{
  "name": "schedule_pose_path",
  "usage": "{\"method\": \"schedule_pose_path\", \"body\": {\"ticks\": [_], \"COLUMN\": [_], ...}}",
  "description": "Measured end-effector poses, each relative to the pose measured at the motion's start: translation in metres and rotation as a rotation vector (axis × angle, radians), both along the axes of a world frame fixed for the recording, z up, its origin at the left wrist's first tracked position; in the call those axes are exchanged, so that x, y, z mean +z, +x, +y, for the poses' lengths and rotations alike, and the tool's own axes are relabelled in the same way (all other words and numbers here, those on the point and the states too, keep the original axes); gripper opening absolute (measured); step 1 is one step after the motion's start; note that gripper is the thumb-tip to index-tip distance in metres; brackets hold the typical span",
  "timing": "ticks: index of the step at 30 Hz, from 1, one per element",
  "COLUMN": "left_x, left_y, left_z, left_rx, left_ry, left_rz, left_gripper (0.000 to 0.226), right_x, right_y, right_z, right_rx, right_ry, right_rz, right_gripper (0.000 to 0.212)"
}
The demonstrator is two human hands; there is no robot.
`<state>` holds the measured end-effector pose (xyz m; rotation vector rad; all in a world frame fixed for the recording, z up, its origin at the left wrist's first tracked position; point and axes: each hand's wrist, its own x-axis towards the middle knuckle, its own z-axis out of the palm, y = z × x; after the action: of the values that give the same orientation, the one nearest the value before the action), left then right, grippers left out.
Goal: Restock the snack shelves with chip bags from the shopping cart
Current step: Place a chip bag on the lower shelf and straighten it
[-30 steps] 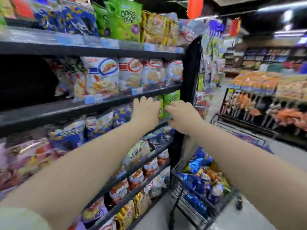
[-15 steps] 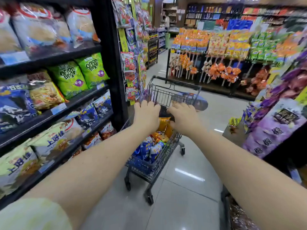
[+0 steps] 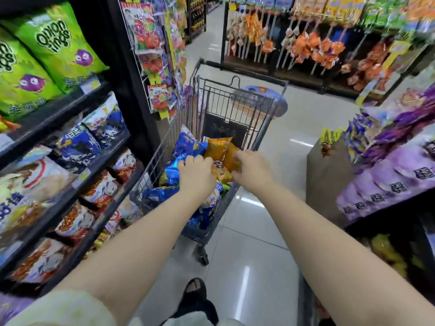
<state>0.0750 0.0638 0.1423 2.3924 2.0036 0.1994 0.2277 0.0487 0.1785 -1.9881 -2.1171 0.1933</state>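
— What fills the left side?
— The snack shelves [image 3: 98,162], several tiers packed with bags, green onion-ring bags [image 3: 58,43] on the upper tier.
— And the shopping cart [image 3: 235,107]?
— It stands on the aisle floor just beside the end of the shelves, straight ahead of the person. Its basket is heaped with chip bags: blue chip bags [image 3: 186,143] on the left and an orange chip bag [image 3: 217,147] upright toward the middle.
— Where are the hands?
— Both are down in the basket, on top of the heap. The left hand [image 3: 196,171] lies knuckles-up over the blue chip bags. The right hand [image 3: 253,169] is beside a second, tilted orange bag [image 3: 231,161].
— The fingers?
— The left fingers [image 3: 186,164] curl down onto the blue foil, but the back of the hand hides whether they are clamped on anything; I cannot tell. The right fingers [image 3: 238,157] curl around the tilted orange bag's edge, gripping it.
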Motion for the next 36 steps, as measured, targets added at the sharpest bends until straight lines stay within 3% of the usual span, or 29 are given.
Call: {"method": "schedule_pose_path", "body": {"ticks": [12,19,25,31,36], "left_x": [-0.061,-0.102,-0.151,-0.204,-0.243], "left_y": [-0.011,0.012,0.057,0.096,0.112], "left_z": [0.111,0.188,0.266,0.334,0.389], "left_rx": [0.099,0.198,0.333,0.423,0.508], "left_ry": [-0.168,-0.283,-0.405,-0.521,-0.544], "left_rz": [-0.054,-0.112,-0.148,-0.186,-0.193], "left_gripper": [0.025,0.029,0.032,0.039,0.050], "right_x": [-0.080,-0.134,-0.183,-0.227,-0.264], "right_y": [0.005,0.021,0.060,0.095,0.110], "right_z": [0.117,0.203,0.290,0.377,0.430], "right_rx": [-0.103,-0.046,0.015,0.113,0.123], "right_ry": [-0.167,-0.292,-0.463,-0.622,-0.600], "right_rz": [0.249,0.365,0.376,0.279,0.192], "right_gripper": [0.039,0.033,0.032,0.046,0.036]}}
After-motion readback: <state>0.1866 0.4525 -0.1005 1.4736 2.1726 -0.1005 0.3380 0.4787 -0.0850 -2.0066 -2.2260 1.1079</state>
